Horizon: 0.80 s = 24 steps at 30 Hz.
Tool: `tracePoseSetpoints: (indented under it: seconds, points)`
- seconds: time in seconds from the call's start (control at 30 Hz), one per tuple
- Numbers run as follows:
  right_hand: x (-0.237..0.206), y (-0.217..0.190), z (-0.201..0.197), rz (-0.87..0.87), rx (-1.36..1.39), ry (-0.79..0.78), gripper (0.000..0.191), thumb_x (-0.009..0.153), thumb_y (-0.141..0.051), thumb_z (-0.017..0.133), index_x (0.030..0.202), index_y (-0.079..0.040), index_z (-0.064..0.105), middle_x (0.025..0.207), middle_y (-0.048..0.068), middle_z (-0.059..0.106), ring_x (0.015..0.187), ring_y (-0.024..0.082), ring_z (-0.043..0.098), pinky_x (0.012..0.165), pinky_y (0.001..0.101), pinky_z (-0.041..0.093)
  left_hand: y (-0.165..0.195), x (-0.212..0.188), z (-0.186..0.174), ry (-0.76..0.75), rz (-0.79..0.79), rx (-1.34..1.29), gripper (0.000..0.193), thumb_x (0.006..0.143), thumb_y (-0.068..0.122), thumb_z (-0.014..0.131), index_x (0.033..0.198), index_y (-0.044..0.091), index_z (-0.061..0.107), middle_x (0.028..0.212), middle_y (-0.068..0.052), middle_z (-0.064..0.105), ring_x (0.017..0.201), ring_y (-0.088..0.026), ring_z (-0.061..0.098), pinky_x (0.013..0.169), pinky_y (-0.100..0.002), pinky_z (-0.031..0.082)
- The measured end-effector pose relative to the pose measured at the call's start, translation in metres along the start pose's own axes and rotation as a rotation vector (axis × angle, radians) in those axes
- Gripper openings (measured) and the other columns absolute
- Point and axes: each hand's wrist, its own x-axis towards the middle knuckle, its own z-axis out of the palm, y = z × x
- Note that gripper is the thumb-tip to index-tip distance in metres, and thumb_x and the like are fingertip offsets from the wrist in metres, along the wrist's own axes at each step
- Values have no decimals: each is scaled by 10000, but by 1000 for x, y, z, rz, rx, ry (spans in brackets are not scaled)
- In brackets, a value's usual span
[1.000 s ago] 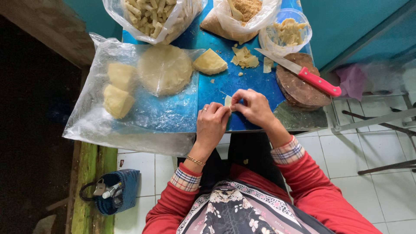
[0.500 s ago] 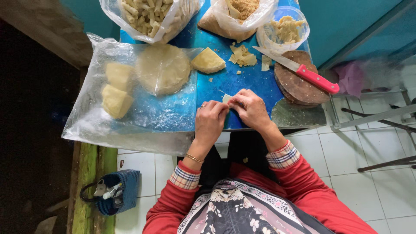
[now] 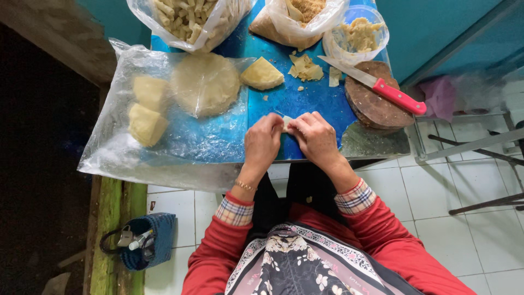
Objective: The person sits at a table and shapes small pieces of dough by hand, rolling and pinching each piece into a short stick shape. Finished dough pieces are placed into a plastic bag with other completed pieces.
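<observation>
From the head view, you are looking straight down at your own two hands meeting at the near edge of the blue surface (image 3: pixel 305 104). Your left hand (image 3: pixel 263 143) and your right hand (image 3: pixel 316 139) are both closing on one small pale piece of dough (image 3: pixel 287 123), which is lying right between them, so neither hand is nearer than the other; each grip is pinching an end of it with fingertips pressed together, knuckles turned toward each other. Only a sliver of the piece is showing (the fingers are covering the rest), so you cannot tell its full shape, though what shows is running roughly across from one hand to the other. Farther out from your hands, a flat round of dough (image 3: pixel 206 83) and two pale blocks (image 3: pixel 146 109) are lying under a clear plastic sheet (image 3: pixel 109 153) on your left, and a cut wedge (image 3: pixel 262 74) is sitting just beyond it with thin scraps (image 3: pixel 304 66) beside. To your right, a red-handled knife (image 3: pixel 376 84) is resting across a round wooden board (image 3: pixel 376 106), its blade pointing back toward the scraps. At the far edge, a bag of rolled pieces (image 3: pixel 188 19), a bag of brown filling (image 3: pixel 303 16) and a clear tub (image 3: pixel 357 35) are standing well apart from your hands.
</observation>
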Motion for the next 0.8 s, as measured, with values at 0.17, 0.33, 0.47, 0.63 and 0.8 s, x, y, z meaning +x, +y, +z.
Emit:
tracePoseSetpoints:
  seconds: [0.17,0.33,0.47,0.63,0.8]
  points:
    - [-6,2,-6,66,35,-69,89,891,-165,763,934,-97,725,909,71,647,886,289,625,759,403,511,5,-20,-6,1,263,128,44,902,151,714,916,117,689,886,-70,645,848,-298,647,756,-429,507]
    - [-15,-10,-7,35,-58,41,132,896,-118,732,1028,-118,750,954,33,673,897,271,634,779,394,500,6,-16,-1,6,238,188,47,913,168,728,925,123,717,853,-62,618,803,-283,638,699,-429,485]
    - [-16,-13,-10,0,-107,44,204,877,-190,770,1042,-74,739,972,19,699,853,259,636,716,422,465,5,-11,-3,-7,204,196,47,927,176,729,914,133,715,856,-68,618,808,-287,645,699,-424,496]
    - [-6,-1,-12,17,-48,-2,84,917,-192,766,988,-165,730,968,31,656,894,270,612,750,393,495,8,-13,-10,-19,220,50,225,877,147,724,1088,84,680,933,-80,628,832,-294,652,698,-432,502]
    - [3,-2,-16,-73,-159,-29,223,873,-126,749,1095,-141,741,1014,51,670,923,275,622,757,411,487,13,-10,-8,-13,221,171,64,957,119,718,1015,139,702,935,-62,629,849,-277,650,717,-410,519]
